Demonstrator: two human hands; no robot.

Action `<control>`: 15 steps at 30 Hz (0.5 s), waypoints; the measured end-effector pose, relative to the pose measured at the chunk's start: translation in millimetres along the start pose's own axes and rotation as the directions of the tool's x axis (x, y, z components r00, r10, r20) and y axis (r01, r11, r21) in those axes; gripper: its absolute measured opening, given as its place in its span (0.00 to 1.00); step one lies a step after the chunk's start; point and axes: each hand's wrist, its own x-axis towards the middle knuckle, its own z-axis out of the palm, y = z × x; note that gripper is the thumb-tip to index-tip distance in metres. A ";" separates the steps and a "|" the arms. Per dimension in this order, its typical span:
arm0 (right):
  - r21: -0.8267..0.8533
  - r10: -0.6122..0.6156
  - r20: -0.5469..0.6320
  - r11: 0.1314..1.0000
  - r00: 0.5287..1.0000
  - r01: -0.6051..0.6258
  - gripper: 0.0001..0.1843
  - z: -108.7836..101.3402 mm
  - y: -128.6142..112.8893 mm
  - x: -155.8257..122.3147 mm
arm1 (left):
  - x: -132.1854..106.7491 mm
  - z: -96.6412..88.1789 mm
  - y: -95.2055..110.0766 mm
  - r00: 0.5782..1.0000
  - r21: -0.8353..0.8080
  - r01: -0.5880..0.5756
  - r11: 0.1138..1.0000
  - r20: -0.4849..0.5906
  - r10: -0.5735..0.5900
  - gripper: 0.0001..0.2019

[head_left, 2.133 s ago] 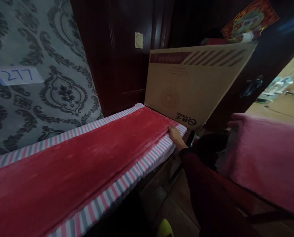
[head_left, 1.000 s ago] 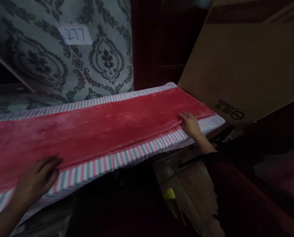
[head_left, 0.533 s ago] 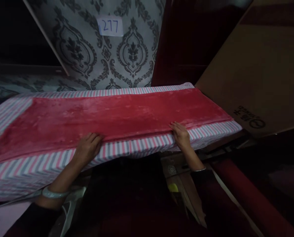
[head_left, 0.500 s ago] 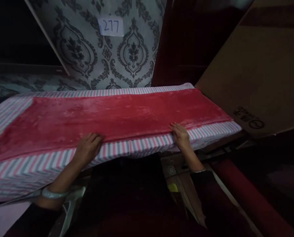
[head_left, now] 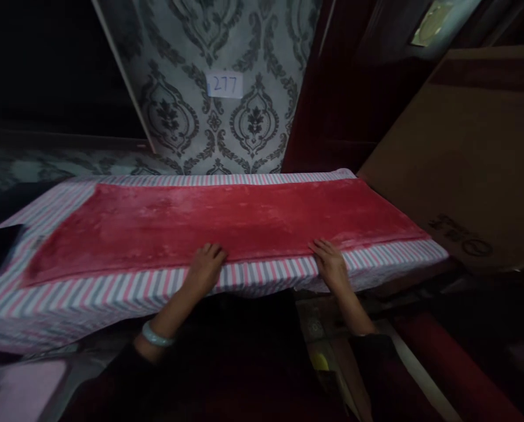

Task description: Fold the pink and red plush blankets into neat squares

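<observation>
Here, laid out lengthwise: a long folded strip of red plush cloth point(head_left: 227, 220), stretched along a narrow surface covered in a pink, grey and white striped sheet point(head_left: 112, 293), with a band of stripes left bare around it. Presses on the cloth's near edge with the left hand point(head_left: 207, 266), palm down, fingers close together and slightly bent over the hem, pinning it rather than clasping it; wears a pale round bangle point(head_left: 155, 336) at that wrist. Does likewise further along with the right hand point(head_left: 330, 264), fingers extended and lightly spread, tips on the red pile, heel on the stripes below. Placed well apart along the one edge, probably so that the fold lies flat and straight against the sheet instead of bunching. Cannot tell whether either thumb tucks under the hem. At the right end, a large brown cardboard box point(head_left: 464, 152), leaning, its lower part just beside the cloth's end. Behind, grey damask-patterned wallpaper point(head_left: 253, 123) bearing a small white paper label marked 277 point(head_left: 224, 85), next to a dark red wooden door point(head_left: 332, 117).
</observation>
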 end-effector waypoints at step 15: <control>0.128 0.067 -0.100 0.990 0.993 -0.054 0.17 5.9 10.1 -18.2 | -90.9 -42.3 -76.8 0.953 -0.013 0.298 0.954 -0.052 -0.298 0.17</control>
